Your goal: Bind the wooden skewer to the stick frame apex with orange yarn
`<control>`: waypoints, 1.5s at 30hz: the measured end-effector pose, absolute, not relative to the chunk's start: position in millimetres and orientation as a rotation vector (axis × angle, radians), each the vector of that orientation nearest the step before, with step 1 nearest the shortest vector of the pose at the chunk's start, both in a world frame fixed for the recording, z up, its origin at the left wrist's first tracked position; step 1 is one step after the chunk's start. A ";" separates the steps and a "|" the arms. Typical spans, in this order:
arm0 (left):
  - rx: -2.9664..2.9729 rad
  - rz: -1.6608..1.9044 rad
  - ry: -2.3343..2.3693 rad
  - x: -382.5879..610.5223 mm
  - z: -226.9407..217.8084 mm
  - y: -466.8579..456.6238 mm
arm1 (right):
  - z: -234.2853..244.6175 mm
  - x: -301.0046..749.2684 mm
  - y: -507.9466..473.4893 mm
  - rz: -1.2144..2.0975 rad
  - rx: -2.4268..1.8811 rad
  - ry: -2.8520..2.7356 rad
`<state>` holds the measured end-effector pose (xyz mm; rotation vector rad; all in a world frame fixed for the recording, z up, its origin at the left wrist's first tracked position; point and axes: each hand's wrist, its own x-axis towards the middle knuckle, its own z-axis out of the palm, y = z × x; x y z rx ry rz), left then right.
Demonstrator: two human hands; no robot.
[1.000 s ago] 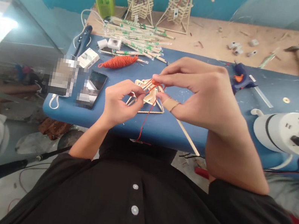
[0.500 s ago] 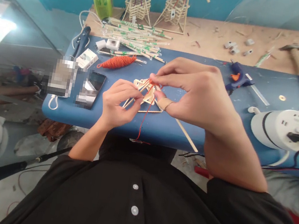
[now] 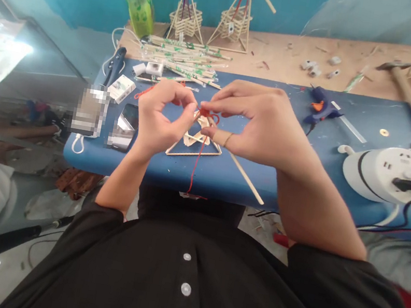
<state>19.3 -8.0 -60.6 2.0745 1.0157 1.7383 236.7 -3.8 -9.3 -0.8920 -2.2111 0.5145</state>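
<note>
— Where's the piece, and how firm is the grip?
— The stick frame (image 3: pixel 193 153) is near the middle of my view, by the 6 o'clock edge of the blue tabletop (image 3: pixel 167 171). My right hand (image 3: pixel 260 123) pinches its peak, bound in orange cord (image 3: pixel 205 113); my left hand (image 3: pixel 150 118), narrowed tip to tip, appears to hold a strand at 9 o'clock.
— What could go wrong?
— From afar, I judge a slack left pinch could loosen the wrap, and the loop by my right thumb could tangle. A knock to the long stick (image 3: pixel 246 178), jutting toward 4 o'clock, could twist the peak.
— Containers?
— At 11 o'clock, printed sleeves (image 3: pixel 203 73) hold thin sticks (image 3: pixel 181 60); beyond, a plastic bottle (image 3: pixel 139 9) shows yellow-green, liquid or label I cannot tell. At 10 o'clock, a small white box (image 3: pixel 122 88) hides its contents.
</note>
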 end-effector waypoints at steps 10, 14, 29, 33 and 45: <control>1.891 1.477 1.201 -4.5 -107.1 -36.6 | -106.7 257.7 -47.1 0.946 -1.117 -1.467; 1.897 1.499 1.284 -4.0 -120.3 -47.3 | -118.2 235.1 -73.5 0.861 -1.138 -1.678; 1.860 1.527 1.355 4.9 -131.9 -55.5 | -138.1 208.5 -114.4 0.513 -1.199 -2.070; 2.121 1.463 1.433 7.4 -139.7 -52.6 | -147.6 212.2 -134.2 0.569 -1.248 -2.124; 2.336 2.201 1.324 21.8 -163.1 -98.2 | -186.9 223.7 -195.5 0.816 -1.348 -2.279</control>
